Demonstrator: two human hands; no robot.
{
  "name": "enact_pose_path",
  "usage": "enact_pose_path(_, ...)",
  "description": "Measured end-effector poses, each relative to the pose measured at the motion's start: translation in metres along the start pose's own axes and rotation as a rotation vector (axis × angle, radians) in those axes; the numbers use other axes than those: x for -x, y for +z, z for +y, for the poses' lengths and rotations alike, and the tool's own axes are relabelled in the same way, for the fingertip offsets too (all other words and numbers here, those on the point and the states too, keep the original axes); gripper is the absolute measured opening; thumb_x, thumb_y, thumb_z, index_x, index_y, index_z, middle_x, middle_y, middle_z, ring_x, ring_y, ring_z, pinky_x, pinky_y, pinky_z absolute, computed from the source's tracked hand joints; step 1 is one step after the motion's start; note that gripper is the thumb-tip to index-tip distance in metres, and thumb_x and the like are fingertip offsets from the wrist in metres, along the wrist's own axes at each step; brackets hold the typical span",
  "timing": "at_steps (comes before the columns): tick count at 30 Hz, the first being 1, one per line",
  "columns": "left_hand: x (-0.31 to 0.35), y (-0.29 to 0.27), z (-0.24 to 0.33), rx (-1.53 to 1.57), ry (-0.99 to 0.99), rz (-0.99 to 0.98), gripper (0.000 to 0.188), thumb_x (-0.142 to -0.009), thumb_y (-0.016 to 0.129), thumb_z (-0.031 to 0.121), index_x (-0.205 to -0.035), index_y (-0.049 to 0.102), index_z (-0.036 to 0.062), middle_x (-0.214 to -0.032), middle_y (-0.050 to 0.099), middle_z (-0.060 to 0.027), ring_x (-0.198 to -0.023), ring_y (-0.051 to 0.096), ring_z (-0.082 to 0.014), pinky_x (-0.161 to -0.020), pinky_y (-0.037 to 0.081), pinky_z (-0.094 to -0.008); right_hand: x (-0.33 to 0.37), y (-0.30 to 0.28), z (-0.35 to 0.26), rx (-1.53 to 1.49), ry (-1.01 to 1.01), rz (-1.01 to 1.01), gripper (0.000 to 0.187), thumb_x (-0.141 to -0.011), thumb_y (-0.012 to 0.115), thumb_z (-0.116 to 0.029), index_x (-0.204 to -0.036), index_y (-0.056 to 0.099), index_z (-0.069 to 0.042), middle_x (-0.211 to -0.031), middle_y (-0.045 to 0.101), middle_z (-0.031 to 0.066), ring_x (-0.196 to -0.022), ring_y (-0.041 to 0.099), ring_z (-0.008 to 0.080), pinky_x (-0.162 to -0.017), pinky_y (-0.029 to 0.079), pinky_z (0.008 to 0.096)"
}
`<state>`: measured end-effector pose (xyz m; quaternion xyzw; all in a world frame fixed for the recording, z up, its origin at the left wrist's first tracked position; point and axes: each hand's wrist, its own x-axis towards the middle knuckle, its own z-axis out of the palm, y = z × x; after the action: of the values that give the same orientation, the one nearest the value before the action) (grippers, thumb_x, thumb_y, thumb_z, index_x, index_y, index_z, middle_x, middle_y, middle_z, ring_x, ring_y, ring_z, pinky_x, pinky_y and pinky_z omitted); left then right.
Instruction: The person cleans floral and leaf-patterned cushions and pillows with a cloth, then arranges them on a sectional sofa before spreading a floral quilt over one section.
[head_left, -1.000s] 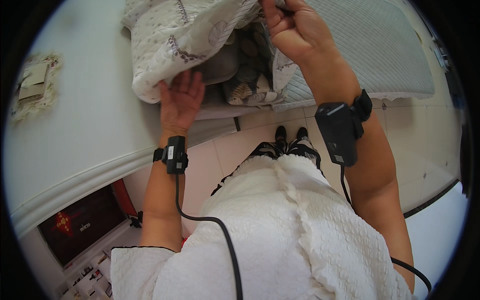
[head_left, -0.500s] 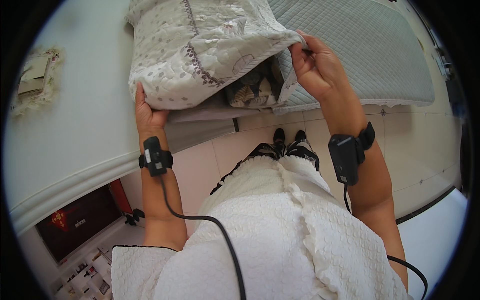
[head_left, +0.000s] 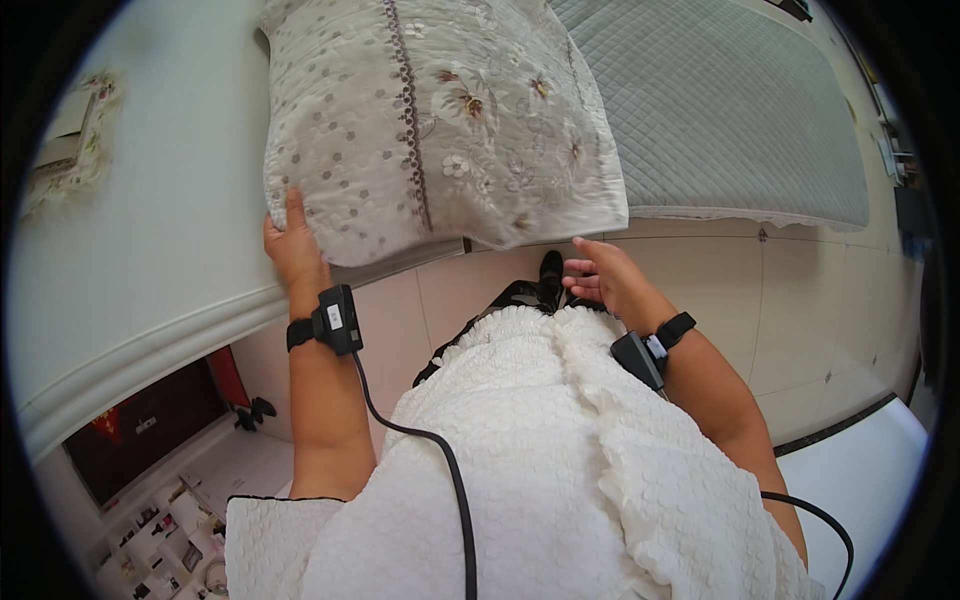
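Note:
A pale quilted cover (head_left: 480, 140) with embroidered flowers, grey dots and a purple braided stripe lies spread at the top middle, its near edge hanging down toward me. My left hand (head_left: 296, 252) is closed on its near left corner, thumb on top of the cloth. Just below the cover's near right corner, my right hand (head_left: 612, 280) is free of the cloth, its fingers apart and holding nothing. Whatever lies beneath the cover is hidden.
A grey-green quilted pad (head_left: 730, 120) covers a seat to the right. On the left runs a white surface (head_left: 180, 230) with a moulded edge, holding a fringed frame-like object (head_left: 75, 145). Pale floor tiles (head_left: 700, 270) lie below. A black cable (head_left: 455, 480) trails from my left wrist.
The raised right corner of the cover has come down, hiding the dark patterned item underneath. My right hand has let go and moved down toward me. My left hand stays at the left corner.

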<state>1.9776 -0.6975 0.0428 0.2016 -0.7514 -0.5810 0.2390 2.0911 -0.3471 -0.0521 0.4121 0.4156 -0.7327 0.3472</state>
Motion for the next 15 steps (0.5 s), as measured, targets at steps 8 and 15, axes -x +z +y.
enact_pose_path(8, 0.001, -0.018, -0.049, -0.174, -0.017, -0.029, 0.024, -0.085, 0.057, 0.015, -0.101, 0.055, -0.0026, -0.089, 0.058, -0.0045, -0.075, 0.050, -0.0112, -0.069, 0.041, -0.0240, -0.014, -0.042, -0.003, -0.041, -0.047, 0.022, 0.025, -0.086, 0.051, -0.022, -0.105, 0.050, -0.006, -0.086, 0.059, 0.0071, -0.070, 0.059, 0.0170, -0.058, 0.052, 0.0266)
enact_pose_path(15, 0.003, -0.019, -0.052, -0.416, 0.026, -0.002, 0.028, -0.083, 0.052, 0.007, -0.109, 0.050, -0.0036, -0.090, 0.057, -0.0092, -0.079, 0.052, -0.0180, -0.075, 0.041, -0.0290, -0.021, -0.056, 0.015, -0.145, -0.086, 0.013, 0.018, -0.082, 0.057, -0.018, -0.094, 0.051, -0.008, -0.083, 0.058, 0.0065, -0.066, 0.058, 0.0156, -0.058, 0.051, 0.0268)
